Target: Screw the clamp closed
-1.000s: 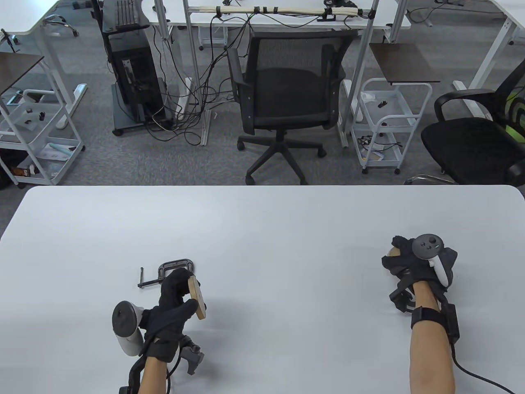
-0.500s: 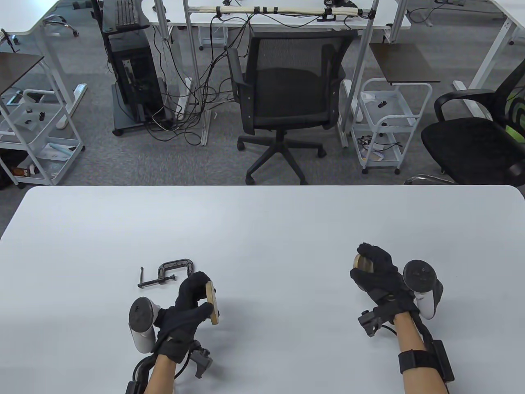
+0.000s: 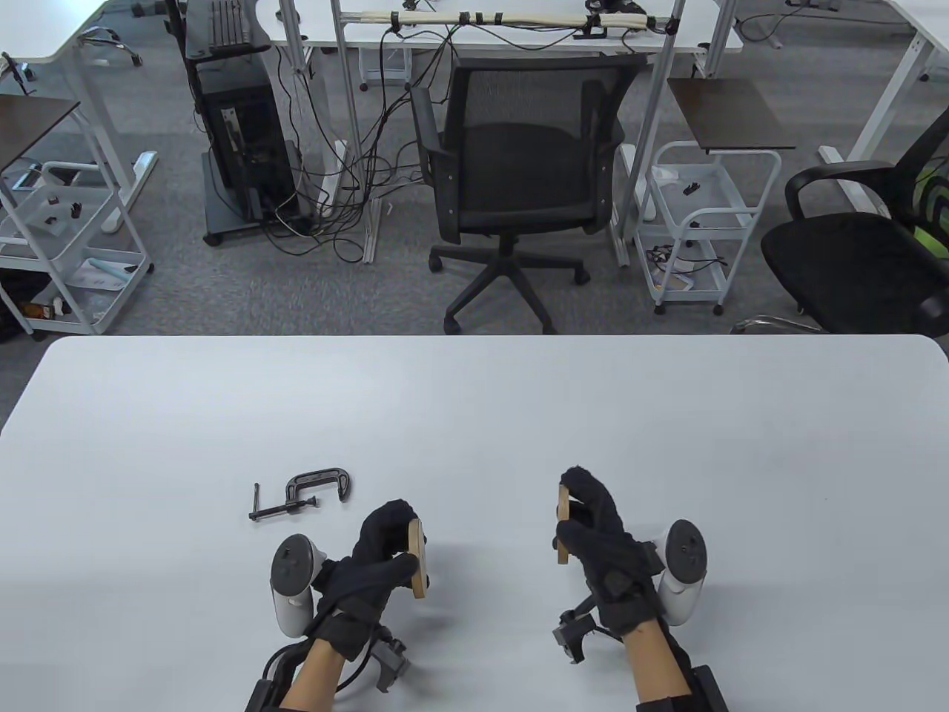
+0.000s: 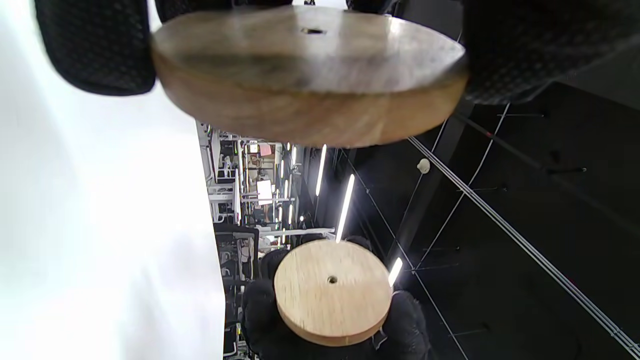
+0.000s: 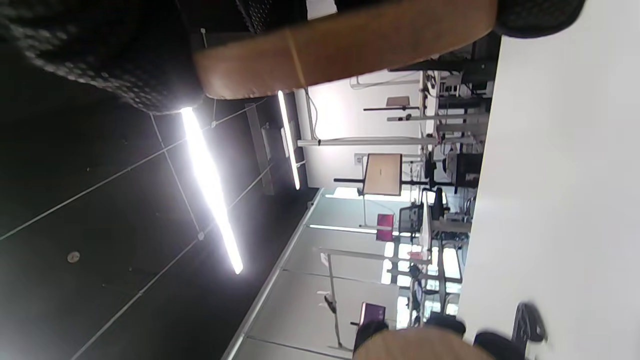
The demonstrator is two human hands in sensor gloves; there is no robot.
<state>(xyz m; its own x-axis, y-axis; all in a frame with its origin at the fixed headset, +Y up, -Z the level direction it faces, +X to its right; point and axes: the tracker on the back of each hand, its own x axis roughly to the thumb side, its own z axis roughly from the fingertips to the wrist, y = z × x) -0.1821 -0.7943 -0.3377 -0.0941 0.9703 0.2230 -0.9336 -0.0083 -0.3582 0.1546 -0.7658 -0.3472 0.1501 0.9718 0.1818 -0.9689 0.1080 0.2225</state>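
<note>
The left hand (image 3: 374, 560) holds a round flat wooden disc (image 3: 417, 558) on its edge, fingers (image 3: 385, 523) on one side & thumb on the other, so the grip is pinching the disc. The right hand (image 3: 600, 545) holds a second round wooden disc (image 3: 563, 523) the same way, also on edge, pinched btw fingers & thumb. The 2 discs face each other w/ a gap btw them, above the white bench (image 3: 474, 415). In the left wrist view each disc has a small hole in the middle. The small black metal C-clamp (image 3: 300, 493) lies flat on the bench at about 10 o'clock from the left hand, near it but not touching. No hand is on the clamp. Its screw rod sticks out toward 9 o'clock.
</note>
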